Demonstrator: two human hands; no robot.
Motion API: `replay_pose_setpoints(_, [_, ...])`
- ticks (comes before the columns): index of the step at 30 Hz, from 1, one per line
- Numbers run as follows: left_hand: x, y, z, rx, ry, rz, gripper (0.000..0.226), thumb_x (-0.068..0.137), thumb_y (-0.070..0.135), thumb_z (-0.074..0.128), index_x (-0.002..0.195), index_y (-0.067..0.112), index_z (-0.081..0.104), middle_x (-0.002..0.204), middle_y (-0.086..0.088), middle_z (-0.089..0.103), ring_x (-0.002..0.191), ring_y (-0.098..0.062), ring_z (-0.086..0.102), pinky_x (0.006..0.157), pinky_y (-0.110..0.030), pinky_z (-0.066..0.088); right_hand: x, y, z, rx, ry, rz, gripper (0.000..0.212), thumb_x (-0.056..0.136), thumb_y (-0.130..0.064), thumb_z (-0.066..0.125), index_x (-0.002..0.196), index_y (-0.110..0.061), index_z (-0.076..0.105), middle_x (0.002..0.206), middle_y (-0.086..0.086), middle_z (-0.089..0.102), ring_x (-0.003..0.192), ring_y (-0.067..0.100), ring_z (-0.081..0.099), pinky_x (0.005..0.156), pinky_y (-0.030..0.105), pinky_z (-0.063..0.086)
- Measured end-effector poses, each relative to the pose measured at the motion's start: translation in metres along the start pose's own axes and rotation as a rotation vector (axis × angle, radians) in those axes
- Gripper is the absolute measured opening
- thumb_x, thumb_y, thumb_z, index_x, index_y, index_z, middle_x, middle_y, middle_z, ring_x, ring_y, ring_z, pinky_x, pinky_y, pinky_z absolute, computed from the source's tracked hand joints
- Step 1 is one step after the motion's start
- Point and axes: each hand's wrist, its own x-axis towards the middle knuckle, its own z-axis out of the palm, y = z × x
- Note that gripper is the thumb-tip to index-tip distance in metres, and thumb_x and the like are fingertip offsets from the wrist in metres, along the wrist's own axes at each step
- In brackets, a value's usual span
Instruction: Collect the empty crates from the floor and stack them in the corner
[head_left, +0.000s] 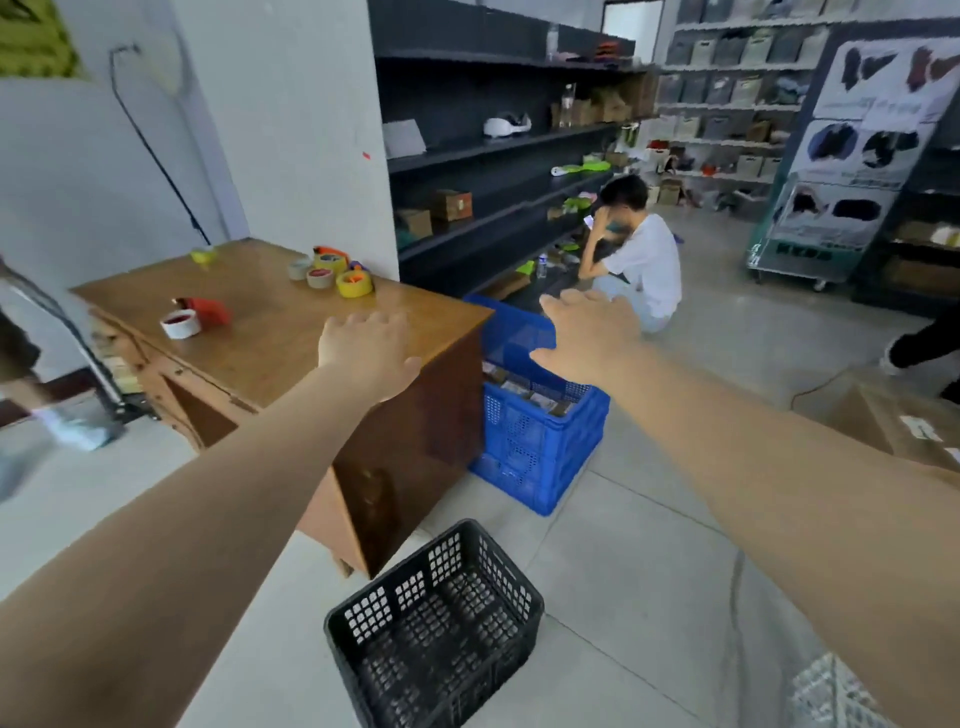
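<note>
Arms reach forward from the camera, both bare. The left hand (363, 348) hangs over the near corner of the wooden bench (270, 332) with its fingers (387, 325) spread loosely and nothing in them; the right hand (587, 332) hangs over the blue crate (535, 436), palm down, fingers (592, 301) splayed wide and likewise empty. That blue crate stands on the tiled floor (649, 571) against the bench's end and holds some flat packets. Nearer the camera, a black crate (436, 629) sits empty on the floor just off the bench's front corner, apart from the blue one. Rolls of tape (354, 283) lie on the bench top. Beyond the blue crate a person in a white shirt (647, 260) crouches before dark shelving (493, 150).
</note>
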Motion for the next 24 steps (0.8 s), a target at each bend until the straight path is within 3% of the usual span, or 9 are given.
replay_pose_setpoints(5, [-0.012, -0.003, 0.023, 0.030, -0.116, -0.143, 0.059, 0.096, 0.053, 0.042, 0.146, 0.023, 0.036, 0.147, -0.004, 0.043, 0.133, -0.030, 0.041, 0.104, -0.044, 0.036, 0.026, -0.002, 0.027, 0.026, -0.041, -0.157, 0.068, 0.094, -0.054, 0.047, 0.148, -0.017, 0.031, 0.146, 0.009, 0.040, 0.134, 0.031, 0.037, 0.102, 0.045, 0.034])
replay_pose_setpoints(12, [-0.014, -0.024, 0.080, 0.031, -0.213, -0.324, 0.053, 0.095, 0.051, 0.044, 0.138, 0.021, 0.042, 0.135, -0.004, 0.052, 0.124, -0.028, 0.049, 0.102, -0.045, 0.038, 0.074, -0.037, 0.092, 0.028, -0.131, -0.333, 0.068, 0.094, -0.053, 0.046, 0.149, -0.017, 0.028, 0.147, 0.010, 0.039, 0.134, 0.032, 0.036, 0.104, 0.047, 0.033])
replay_pose_setpoints(24, [0.009, -0.050, 0.270, -0.086, -0.586, -0.572, 0.053, 0.097, 0.046, 0.040, 0.142, 0.018, 0.039, 0.138, -0.004, 0.049, 0.125, -0.027, 0.047, 0.098, -0.039, 0.037, 0.161, -0.108, 0.276, -0.049, -0.455, -0.555, 0.067, 0.093, -0.055, 0.048, 0.147, -0.019, 0.032, 0.143, 0.007, 0.044, 0.131, 0.029, 0.040, 0.099, 0.042, 0.036])
